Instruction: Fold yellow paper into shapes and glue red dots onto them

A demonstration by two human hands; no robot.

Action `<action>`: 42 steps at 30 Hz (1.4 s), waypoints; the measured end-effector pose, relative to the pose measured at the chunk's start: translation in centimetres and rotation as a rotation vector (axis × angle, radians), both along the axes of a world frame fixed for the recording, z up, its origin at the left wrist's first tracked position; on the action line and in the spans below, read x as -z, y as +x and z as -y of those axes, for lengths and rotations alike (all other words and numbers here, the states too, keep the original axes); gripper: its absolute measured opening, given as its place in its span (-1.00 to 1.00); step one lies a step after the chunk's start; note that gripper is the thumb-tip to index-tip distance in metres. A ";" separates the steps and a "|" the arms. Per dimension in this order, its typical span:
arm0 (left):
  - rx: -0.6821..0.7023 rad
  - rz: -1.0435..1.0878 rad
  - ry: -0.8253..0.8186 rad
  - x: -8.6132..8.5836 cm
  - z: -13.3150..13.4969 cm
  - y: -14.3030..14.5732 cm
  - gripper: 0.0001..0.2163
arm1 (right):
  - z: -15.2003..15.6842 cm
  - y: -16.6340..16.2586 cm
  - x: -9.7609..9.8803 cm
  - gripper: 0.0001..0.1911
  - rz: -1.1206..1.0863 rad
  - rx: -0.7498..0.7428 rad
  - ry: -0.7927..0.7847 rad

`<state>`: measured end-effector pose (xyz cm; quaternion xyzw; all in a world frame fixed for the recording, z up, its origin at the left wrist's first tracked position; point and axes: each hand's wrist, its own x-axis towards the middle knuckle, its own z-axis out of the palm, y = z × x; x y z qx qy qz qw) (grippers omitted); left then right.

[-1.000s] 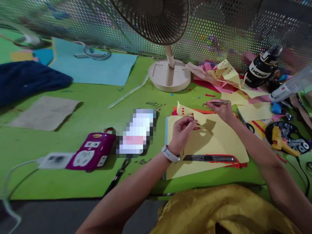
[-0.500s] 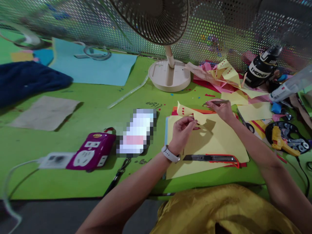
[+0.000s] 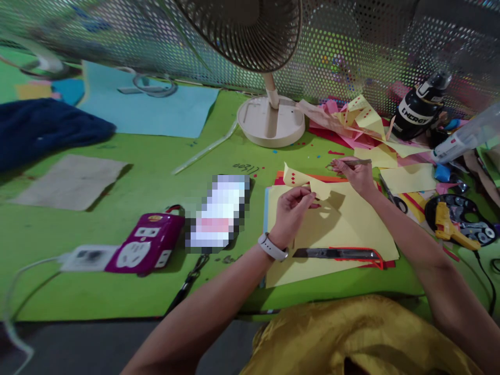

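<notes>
My left hand (image 3: 294, 211), with a pale watch band at the wrist, pinches a folded piece of yellow paper (image 3: 304, 179) marked with small red diamonds. It is held just above a stack of yellow sheets (image 3: 351, 229). To the right, my right hand (image 3: 357, 174) is closed around slim metal tweezers (image 3: 360, 162), whose tips point left and stay apart from the paper piece. Across the near part of the stack lies a box cutter (image 3: 338, 253) with a red edge. Orange and red sheets peek out behind the stack.
A fan base (image 3: 271, 122) stands at the back. Left lie a phone (image 3: 221, 213) and a purple power adapter (image 3: 146, 242). Right are scissors (image 3: 399, 203), a yellow glue gun (image 3: 449, 226), paper scraps (image 3: 351, 122) and a black bottle (image 3: 416, 112).
My right hand has shifted very slightly to the right with the tweezers. My left hand and the paper piece are practically where they were.
</notes>
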<state>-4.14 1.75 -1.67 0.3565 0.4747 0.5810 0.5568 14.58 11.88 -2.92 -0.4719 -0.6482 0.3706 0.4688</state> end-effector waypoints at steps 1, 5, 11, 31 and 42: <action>0.001 -0.002 -0.001 0.0 0.0 0.0 -0.78 | 0.0 0.0 0.0 -0.53 -0.005 0.002 0.003; -0.006 -0.004 0.008 0.1 -0.1 -0.1 -0.79 | 0.3 -0.1 -1.1 -0.55 -0.057 0.006 0.003; -0.039 -0.013 0.011 -0.1 -0.3 -0.4 -0.79 | 3.2 -0.7 -6.1 -0.65 -0.120 -0.017 0.096; -0.022 -0.036 0.162 -0.6 0.0 -0.4 -0.70 | 6.4 -2.1 -7.8 -0.84 0.029 -0.173 0.243; -0.017 -0.033 0.205 -0.3 0.0 -0.3 -0.73 | 6.4 -2.1 -7.7 -0.82 0.063 -0.146 0.199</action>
